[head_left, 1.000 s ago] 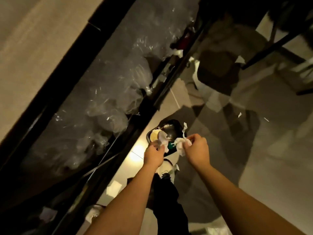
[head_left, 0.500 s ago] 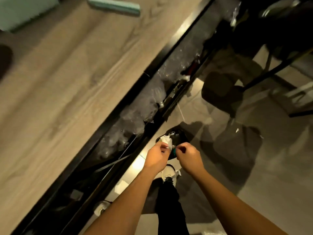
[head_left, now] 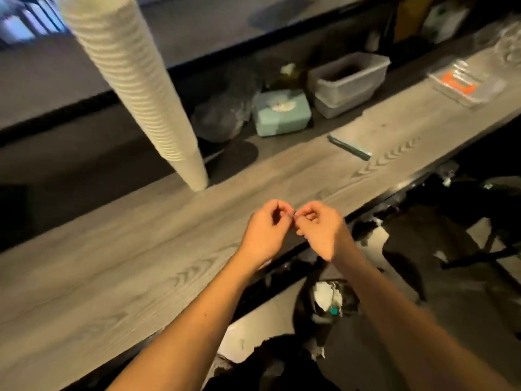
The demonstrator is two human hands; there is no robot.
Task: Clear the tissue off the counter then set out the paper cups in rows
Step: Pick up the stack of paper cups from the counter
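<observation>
The counter (head_left: 118, 266) is grey wood-grain laminate, matt, with chevron grain marks showing. On it stands a tall stack of paper cups (head_left: 135, 80), off-white, matt, ribbed by the many rims. Behind the stack sits a pale green tissue box (head_left: 282, 114) with white tissue at its slot; just right of it are stacked translucent plastic tubs (head_left: 346, 80), smooth. Below the counter's edge, the floor (head_left: 465, 306) looks glossy, and crumpled white tissue (head_left: 324, 296) lies in a dark bin (head_left: 303, 309).

Both hands, left hand (head_left: 265, 231) and right hand (head_left: 320, 230), up from bin (head_left: 327, 301), tissue gone.
</observation>
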